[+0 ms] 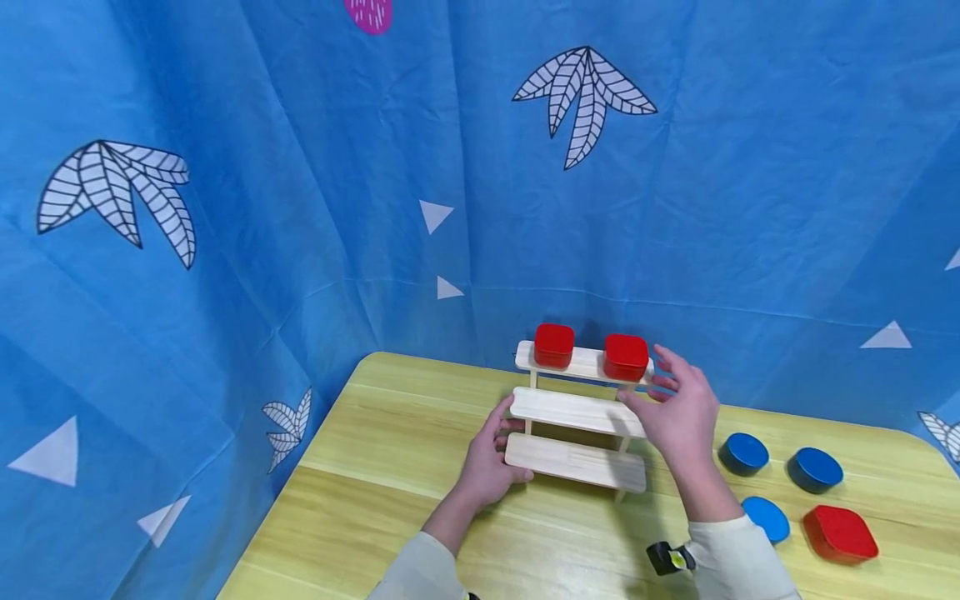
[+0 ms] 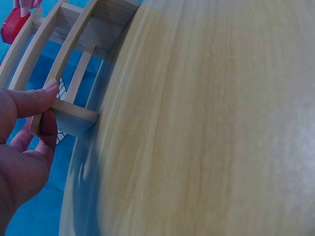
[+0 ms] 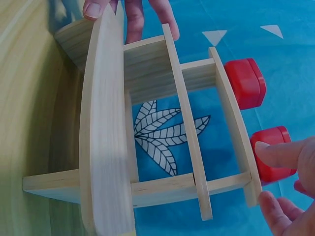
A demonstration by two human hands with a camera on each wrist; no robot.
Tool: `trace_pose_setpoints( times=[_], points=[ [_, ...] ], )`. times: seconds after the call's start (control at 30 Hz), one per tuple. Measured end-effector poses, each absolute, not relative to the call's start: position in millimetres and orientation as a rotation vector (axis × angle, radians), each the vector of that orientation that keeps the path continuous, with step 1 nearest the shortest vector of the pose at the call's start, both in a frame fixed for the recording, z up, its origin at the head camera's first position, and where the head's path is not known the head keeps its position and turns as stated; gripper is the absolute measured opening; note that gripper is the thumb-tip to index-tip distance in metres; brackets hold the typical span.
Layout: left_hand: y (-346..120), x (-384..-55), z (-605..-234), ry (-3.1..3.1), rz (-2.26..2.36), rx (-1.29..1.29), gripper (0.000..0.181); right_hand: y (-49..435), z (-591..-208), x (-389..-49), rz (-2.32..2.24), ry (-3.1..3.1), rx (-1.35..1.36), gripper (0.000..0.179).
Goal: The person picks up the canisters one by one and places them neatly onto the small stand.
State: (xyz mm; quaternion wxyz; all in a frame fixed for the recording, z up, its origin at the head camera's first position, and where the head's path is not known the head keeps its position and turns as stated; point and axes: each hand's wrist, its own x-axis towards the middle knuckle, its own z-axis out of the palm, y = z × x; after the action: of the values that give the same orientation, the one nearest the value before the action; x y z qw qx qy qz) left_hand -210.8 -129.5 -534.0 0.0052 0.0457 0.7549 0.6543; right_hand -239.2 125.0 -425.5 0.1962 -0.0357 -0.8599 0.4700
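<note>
Gripping wooden rack (image 1: 573, 462): left hand (image 1: 483, 468) | beside shelved red box (image 1: 626, 357): right hand (image 1: 684, 415)

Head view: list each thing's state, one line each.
Rack: upright
Left red box: on top tier
Middle red box: on top tier
Right red box: on table
Left blue pot: on table
Right blue pot: on table
Pale blue pot: on table, partly hidden
Left hand: grips rack
Right hand: at middle red box, contact unclear

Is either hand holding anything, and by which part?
The left hand pinches the wooden rack at the left end of its lowest shelf. The right hand is at the right red box on the top shelf; grip unclear.
</note>
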Motion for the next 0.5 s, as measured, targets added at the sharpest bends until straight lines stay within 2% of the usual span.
trace_pose_setpoints(
  times=[0.5],
  points=[
    [-129.4, -213.2, -536.3, 2.399, 2.021, 0.145, 0.125, 131.0, -430.5, -234.1, 1.311, -2.418, -0.125, 0.078]
  ],
)
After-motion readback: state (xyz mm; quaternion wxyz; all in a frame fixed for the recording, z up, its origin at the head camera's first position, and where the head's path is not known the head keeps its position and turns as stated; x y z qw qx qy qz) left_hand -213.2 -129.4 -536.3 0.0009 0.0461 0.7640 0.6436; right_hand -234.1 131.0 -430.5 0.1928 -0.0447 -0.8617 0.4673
